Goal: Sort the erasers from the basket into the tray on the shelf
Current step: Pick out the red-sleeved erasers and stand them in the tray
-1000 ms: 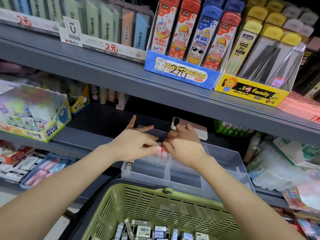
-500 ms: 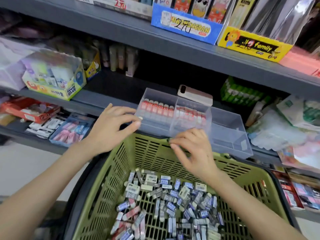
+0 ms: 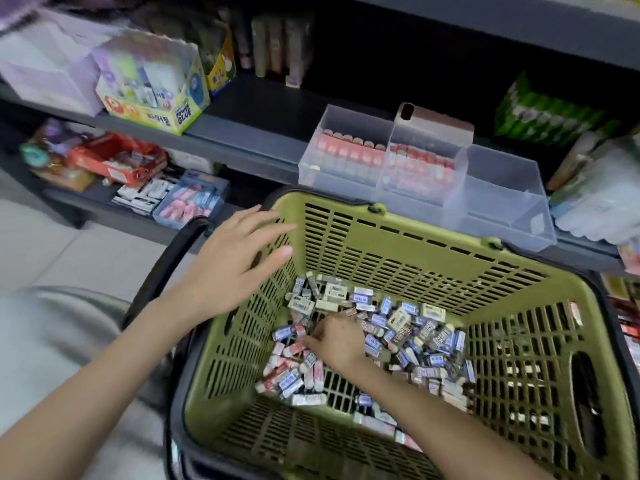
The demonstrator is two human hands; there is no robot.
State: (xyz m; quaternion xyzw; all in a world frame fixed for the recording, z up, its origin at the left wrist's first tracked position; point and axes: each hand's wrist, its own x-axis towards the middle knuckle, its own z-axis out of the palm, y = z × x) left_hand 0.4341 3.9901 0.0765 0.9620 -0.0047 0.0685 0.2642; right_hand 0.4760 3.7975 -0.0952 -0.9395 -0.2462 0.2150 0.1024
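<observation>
The green basket sits below the shelf and holds a heap of several wrapped erasers, blue-labelled and pink ones mixed. My right hand is down among them, its fingertips on the pink erasers at the heap's left; its grip is hidden under the hand. My left hand hovers over the basket's left rim with fingers spread and holds nothing. The clear divided tray stands on the shelf edge behind the basket. Rows of red erasers fill its two left compartments, while the right one has none.
A phone lies behind the tray. A glue box stands on the shelf to the left, green packs to the right. A blue tray of pink erasers sits on the lower shelf. The basket's black handle hangs at its left.
Both hands left the tray on the shelf. My right hand dropped into the basket onto the erasers, my left hand moved back over the basket's left rim. The view tilted downward.
</observation>
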